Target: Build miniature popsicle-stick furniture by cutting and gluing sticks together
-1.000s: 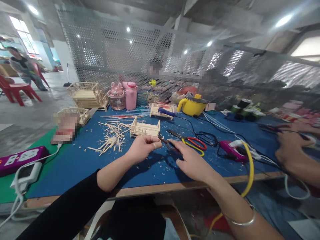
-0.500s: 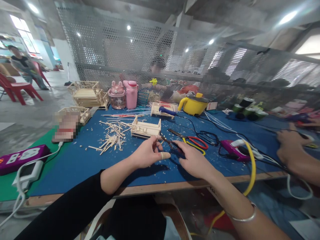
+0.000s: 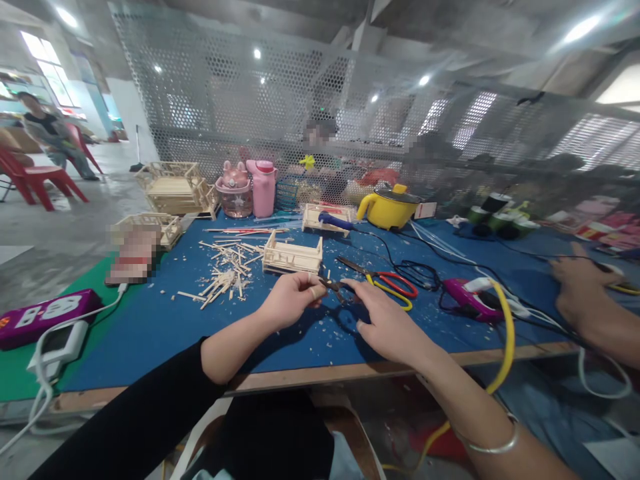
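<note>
My right hand (image 3: 387, 320) is closed around the dark handles of a small pair of pliers (image 3: 334, 287), whose jaws point left. At the jaws' tip, the fingers of my left hand (image 3: 290, 303) are pinched together; whatever they hold is too small and hidden to make out. A tan wrap sits on my left thumb. Just beyond my left hand stands a little pale wooden stick frame (image 3: 293, 255). Left of it lies a heap of short wooden sticks (image 3: 227, 273). Red-and-yellow-handled scissors (image 3: 385, 283) rest beyond my right hand.
Behind are a blue-handled corded tool (image 3: 335, 221) on another wooden frame, a yellow pot (image 3: 390, 208) and a pink bottle (image 3: 263, 190). A purple power strip (image 3: 470, 300) with cables lies right, near a co-worker's arm (image 3: 595, 300). A phone (image 3: 135, 253) lies left.
My left fingers have drawn together into a pinch at the jaws, the thumb tucking in. The pliers have turned flatter and show more open handles in my right hand.
</note>
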`<state>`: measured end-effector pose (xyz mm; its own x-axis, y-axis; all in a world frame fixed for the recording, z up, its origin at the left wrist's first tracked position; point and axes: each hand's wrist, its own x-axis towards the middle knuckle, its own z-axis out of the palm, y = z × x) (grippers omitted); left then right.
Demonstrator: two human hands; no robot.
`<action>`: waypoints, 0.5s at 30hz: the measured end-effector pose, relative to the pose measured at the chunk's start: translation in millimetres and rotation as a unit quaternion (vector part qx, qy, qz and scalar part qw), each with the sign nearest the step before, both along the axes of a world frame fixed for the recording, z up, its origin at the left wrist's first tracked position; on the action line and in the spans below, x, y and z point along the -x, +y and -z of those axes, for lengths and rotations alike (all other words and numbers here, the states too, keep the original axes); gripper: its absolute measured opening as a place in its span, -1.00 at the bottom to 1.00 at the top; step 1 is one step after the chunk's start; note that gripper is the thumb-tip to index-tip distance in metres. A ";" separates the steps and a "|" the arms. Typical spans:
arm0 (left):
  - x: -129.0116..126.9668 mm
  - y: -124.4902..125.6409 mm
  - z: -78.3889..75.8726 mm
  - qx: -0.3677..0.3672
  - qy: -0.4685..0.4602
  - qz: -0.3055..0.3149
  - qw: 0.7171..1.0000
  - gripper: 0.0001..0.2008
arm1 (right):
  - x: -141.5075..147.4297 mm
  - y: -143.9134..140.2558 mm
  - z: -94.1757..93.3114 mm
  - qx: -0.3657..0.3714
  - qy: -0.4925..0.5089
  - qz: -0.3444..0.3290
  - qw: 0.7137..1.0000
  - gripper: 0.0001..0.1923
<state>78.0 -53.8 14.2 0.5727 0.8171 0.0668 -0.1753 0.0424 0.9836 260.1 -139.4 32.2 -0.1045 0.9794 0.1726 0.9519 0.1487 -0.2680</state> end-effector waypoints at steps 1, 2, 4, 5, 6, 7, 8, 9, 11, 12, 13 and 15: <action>0.0 -0.5 -0.3 -0.001 -0.003 0.003 1.000 -0.84 | -0.4 -0.5 0.2 -0.005 -0.006 0.002 1.000 -0.26; -0.1 -0.9 -0.5 -0.001 -0.007 0.004 1.000 -0.85 | -0.9 -1.0 0.5 -0.010 -0.011 0.003 1.000 -0.26; 0.0 -1.1 -0.4 -0.001 -0.016 0.002 1.000 -0.75 | -2.1 -1.9 1.2 -0.013 -0.017 0.006 1.000 -0.26; 0.0 -1.0 -0.2 -0.001 -0.019 0.001 1.000 -0.65 | -2.7 -2.2 1.6 -0.013 -0.018 0.006 1.000 -0.25; 0.1 -0.7 0.1 -0.003 -0.020 0.001 1.000 -0.55 | -3.3 -2.4 2.1 -0.014 -0.016 0.004 1.000 -0.25; 0.2 -0.3 0.3 -0.006 -0.019 0.002 1.000 -0.47 | -3.8 -2.4 2.6 -0.014 -0.012 0.001 1.000 -0.25; 0.3 0.2 0.6 -0.009 -0.016 0.003 1.000 -0.42 | -4.4 -2.2 3.1 -0.014 -0.007 -0.004 1.000 -0.25; 0.6 0.6 0.7 -0.011 -0.013 0.003 1.000 -0.40 | -5.1 -1.9 3.6 -0.014 -0.002 -0.007 1.000 -0.25; 1.7 0.9 0.7 -0.018 -0.002 0.009 1.000 -0.45 | -6.5 -0.9 4.7 -0.009 0.006 -0.009 1.000 -0.25; 2.8 0.7 0.5 -0.032 0.007 0.015 0.999 -0.52 | -7.3 -0.3 5.4 -0.008 0.010 -0.008 1.000 -0.25; 4.2 0.1 0.2 -0.056 0.022 0.026 0.998 -0.62 | -8.1 0.2 6.1 -0.009 0.013 -0.009 1.000 -0.26; 7.5 -1.7 -0.1 -0.120 0.070 0.059 0.989 -0.76 | -9.4 1.3 7.6 -0.016 0.023 -0.017 0.999 -0.29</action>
